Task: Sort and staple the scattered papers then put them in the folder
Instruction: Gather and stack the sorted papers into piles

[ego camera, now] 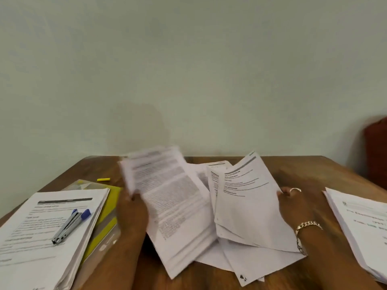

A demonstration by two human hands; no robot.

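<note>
Scattered printed papers [209, 245] lie in a loose heap at the middle of the wooden table [303, 170]. My left hand [132, 210] grips a blurred bundle of sheets [167, 195] by its left edge and holds it tilted above the heap. My right hand [293, 204], with a ring and a chain bracelet, holds the right edge of another raised sheaf [249, 201]. At the left a thick paper stack [48, 233] rests on a yellow-green folder [109, 210], and a silver stapler with blue ends [70, 226] lies on that stack.
Another paper stack [360, 227] sits at the right edge of the table. A small yellow marker [103, 179] lies at the back left. A dark red object [377, 151] stands beyond the table at the right, and a plain wall runs behind.
</note>
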